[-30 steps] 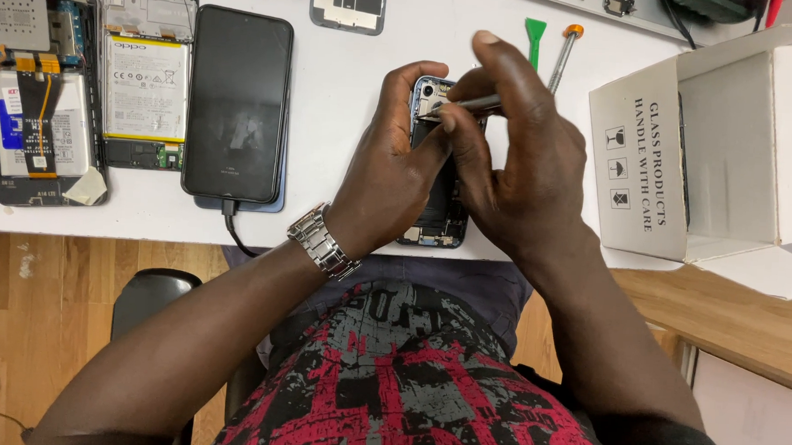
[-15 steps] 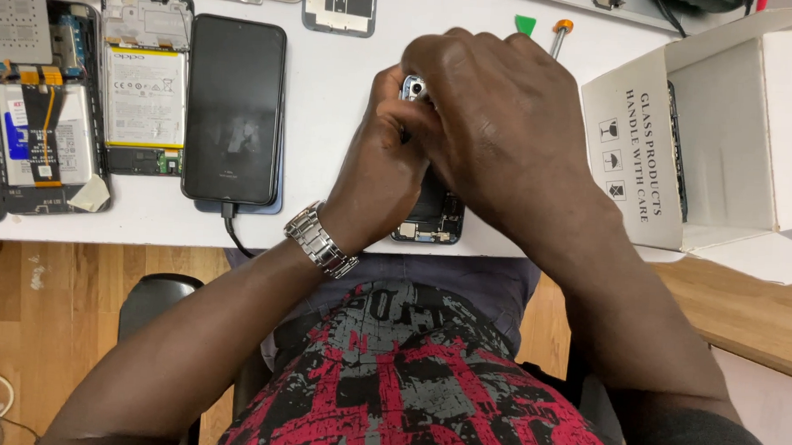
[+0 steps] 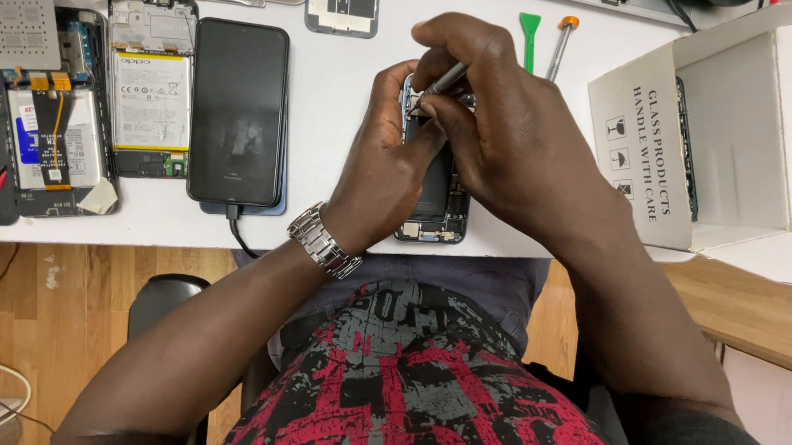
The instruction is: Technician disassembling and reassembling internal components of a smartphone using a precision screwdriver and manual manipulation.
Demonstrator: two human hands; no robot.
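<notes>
Head view: two hands at work on an opened phone at the front edge of a white table.

From the left lie two opened phones with batteries exposed [image 3: 148,96], then a black phone [image 3: 239,109] face up with a cable plugged in. Left hand [image 3: 387,173], wristwatch [image 3: 324,239] on its wrist, grips the opened phone [image 3: 432,206] by its side. Right hand [image 3: 515,148] pinches a thin metal tool [image 3: 445,77], tip at the phone's upper end. Beyond them lie a green pry tool [image 3: 530,37] and a screwdriver [image 3: 559,44]. Far right stands an open white box [image 3: 639,153].
</notes>
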